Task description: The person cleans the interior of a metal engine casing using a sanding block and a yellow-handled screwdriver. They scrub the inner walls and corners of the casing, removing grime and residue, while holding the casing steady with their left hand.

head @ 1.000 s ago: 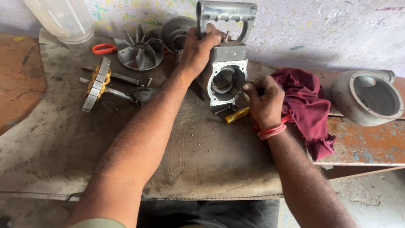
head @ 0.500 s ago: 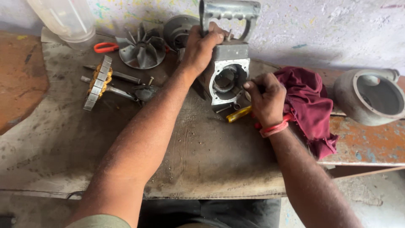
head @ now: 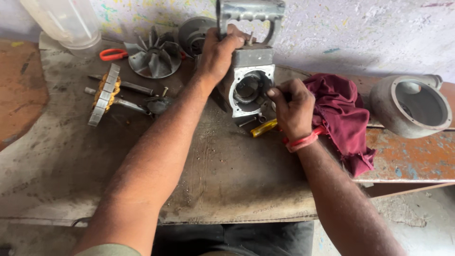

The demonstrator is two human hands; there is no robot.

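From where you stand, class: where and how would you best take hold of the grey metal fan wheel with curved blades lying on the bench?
Probably grip the grey metal fan wheel by its outer rim, coming from above. It lies flat with blades pointing up, thin-edged and awkward to pinch, so fingers spread around the rim look safer. The near side is free; the orange-handled tool lies at its left.

plastic jar (head: pixel 66 21) top cropped, housing handle (head: pixel 251 9) cropped

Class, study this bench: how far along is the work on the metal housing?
Done: the finned impeller, wound rotor and round end cover lie off on the bench. In hand: the left hand steadies the metal housing; the right hand works at its opening. Left: those parts remain separate.
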